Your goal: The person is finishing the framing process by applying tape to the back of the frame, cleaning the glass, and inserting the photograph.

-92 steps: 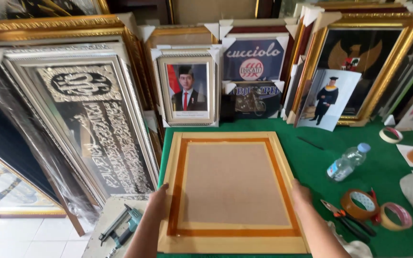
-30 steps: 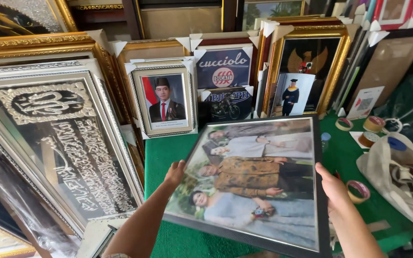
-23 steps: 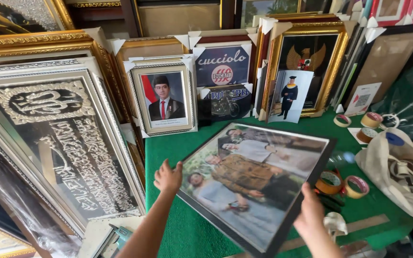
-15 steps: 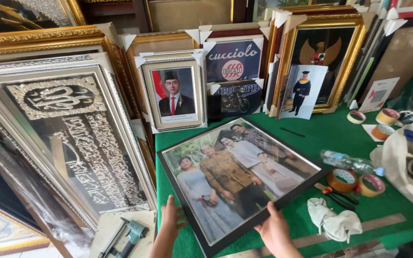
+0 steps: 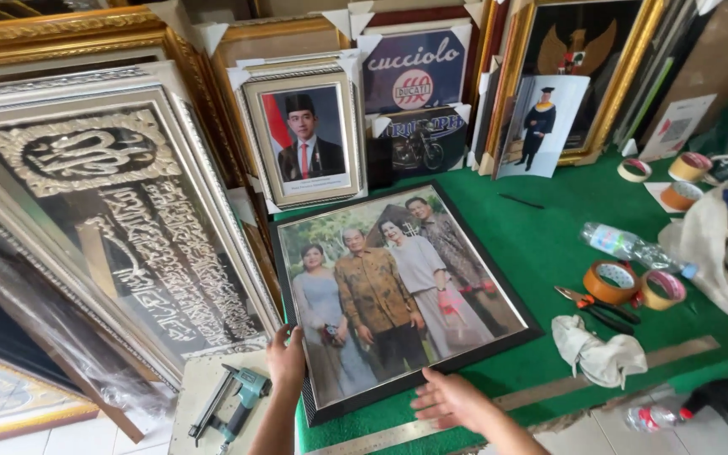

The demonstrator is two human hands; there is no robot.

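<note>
The framed family photo (image 5: 398, 295), a moment ago tilted up, now lies face-up on the green worktop (image 5: 566, 244); left hand (image 5: 286, 361) fingers grip its edge, right hand (image 5: 452, 400) rests flat, fingers spread

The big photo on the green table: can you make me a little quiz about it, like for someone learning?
1. True or false: the framed photo lies face up on the green table.
2. Which hand grips the frame's lower left corner? A) left hand B) right hand
3. Fill in: the white cloth lies just below the ____ with orange handles.

Key
1. True; the picture of four people shows.
2. A; the right hand rests flat at the bottom edge.
3. Scissors, beside two tape rolls.
</note>
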